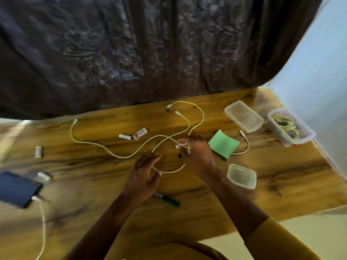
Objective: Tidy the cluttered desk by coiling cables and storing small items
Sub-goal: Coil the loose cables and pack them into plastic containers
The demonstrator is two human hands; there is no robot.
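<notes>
A white charging cable (131, 156) is sprawling across the table (262, 194); the right hand (195, 151) is gripping its gathered turns while the left hand (144, 173) is pinching the next loop. Coiling is seemingly underway, so next the slack needs feeding rightward, then storing in the open container (242, 176).

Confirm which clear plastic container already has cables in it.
The far-right container, by the desk's right edge: yellow-green cables lie coiled inside. The lid-like one beside it and the near one look empty.

Green marker (170, 201) partly under left wrist
</notes>
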